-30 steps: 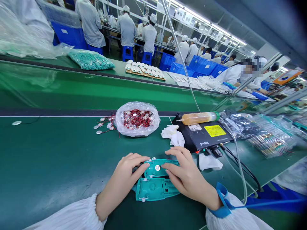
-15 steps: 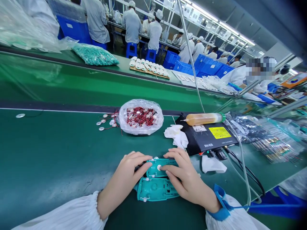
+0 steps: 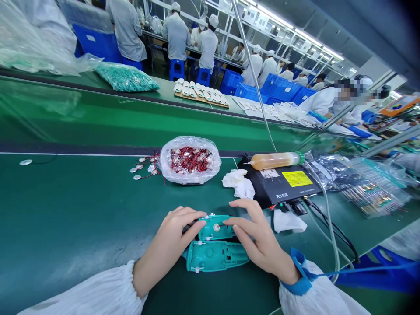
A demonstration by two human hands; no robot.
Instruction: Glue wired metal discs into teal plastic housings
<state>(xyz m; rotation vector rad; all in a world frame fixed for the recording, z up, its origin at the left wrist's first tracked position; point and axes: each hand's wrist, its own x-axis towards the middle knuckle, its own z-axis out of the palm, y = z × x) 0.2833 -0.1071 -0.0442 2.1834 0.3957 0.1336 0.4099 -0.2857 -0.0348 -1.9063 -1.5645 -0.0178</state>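
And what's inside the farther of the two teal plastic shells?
A round metallic disc lies inside the farther shell. The shell's end behind the right hand is covered, so anything there cannot be seen.

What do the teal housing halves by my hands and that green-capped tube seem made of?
Hollow teal housing halves: probably moulded plastic, satin, given their uniform colour and thin, ribbed walls. Green-capped amber cylindrical tube: likely translucent plastic, glossy, as its see-through wall and highlights suggest.

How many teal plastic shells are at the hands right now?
2. The farther shell, with a small disc in it, lies between the left hand and right hand; the nearer shell lies just below it in the picture. Hands partly cover the farther one; no third shows.
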